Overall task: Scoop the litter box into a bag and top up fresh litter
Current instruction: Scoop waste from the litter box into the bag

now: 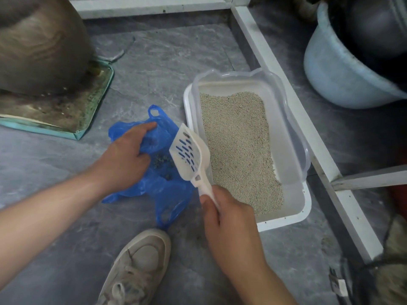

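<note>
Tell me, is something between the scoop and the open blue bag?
Nothing visible. The white scoop, gripped by the right hand, hangs tilted over the mouth of the blue bag, which the left hand holds open. Dark clumps lie inside.

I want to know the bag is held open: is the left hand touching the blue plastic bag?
Touching. The head view shows the left hand gripping a fold of the blue plastic bag.

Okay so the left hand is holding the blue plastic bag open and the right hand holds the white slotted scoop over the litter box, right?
Not quite: in the head view the white slotted scoop hangs over the blue plastic bag, beside the litter box.
</note>
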`<state>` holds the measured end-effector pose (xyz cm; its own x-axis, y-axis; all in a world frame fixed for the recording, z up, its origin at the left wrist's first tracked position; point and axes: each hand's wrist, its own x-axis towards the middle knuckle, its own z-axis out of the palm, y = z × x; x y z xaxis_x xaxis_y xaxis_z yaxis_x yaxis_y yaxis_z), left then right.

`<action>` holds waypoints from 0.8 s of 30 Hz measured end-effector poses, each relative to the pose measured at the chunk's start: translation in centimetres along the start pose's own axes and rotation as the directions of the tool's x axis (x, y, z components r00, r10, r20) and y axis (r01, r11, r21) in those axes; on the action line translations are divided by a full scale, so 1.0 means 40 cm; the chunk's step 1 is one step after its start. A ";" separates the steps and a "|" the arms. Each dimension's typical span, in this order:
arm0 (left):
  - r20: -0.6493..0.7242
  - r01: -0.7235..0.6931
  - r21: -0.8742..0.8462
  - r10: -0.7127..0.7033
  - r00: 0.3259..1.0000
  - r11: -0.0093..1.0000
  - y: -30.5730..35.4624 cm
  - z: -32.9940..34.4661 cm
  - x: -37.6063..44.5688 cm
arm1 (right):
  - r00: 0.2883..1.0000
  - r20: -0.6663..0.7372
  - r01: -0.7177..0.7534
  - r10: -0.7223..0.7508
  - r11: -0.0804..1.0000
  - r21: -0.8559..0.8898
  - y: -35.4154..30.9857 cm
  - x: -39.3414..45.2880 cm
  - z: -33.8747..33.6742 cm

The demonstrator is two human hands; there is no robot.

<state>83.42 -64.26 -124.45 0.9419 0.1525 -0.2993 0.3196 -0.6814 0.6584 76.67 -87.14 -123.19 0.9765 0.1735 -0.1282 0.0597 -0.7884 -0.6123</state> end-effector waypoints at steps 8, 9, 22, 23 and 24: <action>0.002 0.010 0.004 -0.010 1.000 1.000 -0.005 0.001 0.011 | 0.818 0.222 -0.455 0.531 0.360 0.815 0.024 0.034 -0.110; 0.004 0.020 -0.001 -0.020 1.000 1.000 -0.008 0.001 0.012 | 0.798 0.210 -0.462 0.565 0.350 0.815 0.047 0.039 -0.125; 0.046 0.053 -0.039 -0.051 0.998 0.998 -0.022 -0.003 0.004 | 0.581 0.353 -0.775 0.733 0.365 0.516 0.159 0.141 -0.093; 0.053 0.049 -0.044 -0.047 0.998 0.998 -0.023 -0.002 0.003 | 0.586 0.360 -0.775 0.726 0.372 0.511 0.158 0.152 -0.086; 0.058 0.040 -0.047 -0.037 0.998 0.998 -0.024 0.000 0.003 | 0.592 0.368 -0.773 0.717 0.376 0.511 0.158 0.162 -0.077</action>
<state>83.23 -63.61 -125.11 0.9217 0.1359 -0.3632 0.3615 -0.6400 0.6780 84.03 -92.84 -125.48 0.5444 -0.2459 -0.8020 -0.8384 -0.1289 -0.5296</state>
